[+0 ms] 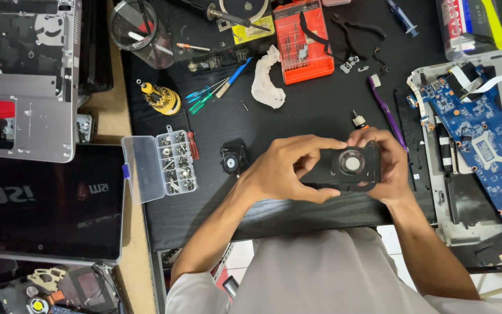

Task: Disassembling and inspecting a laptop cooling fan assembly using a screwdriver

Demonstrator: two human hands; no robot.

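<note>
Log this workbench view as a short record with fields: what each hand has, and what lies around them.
Left hand: left hand pinches the near edge of the black laptop fan
Right hand: right hand grips the fan's far side, fingers over its top
Fan: held flat above the black mat, round hub facing up
Left of hands: small black part; open clear screw box
Right of hands: purple toothbrush; blue circuit board
Far side: orange bit case; white crumpled cloth; yellow screwdriver
</note>
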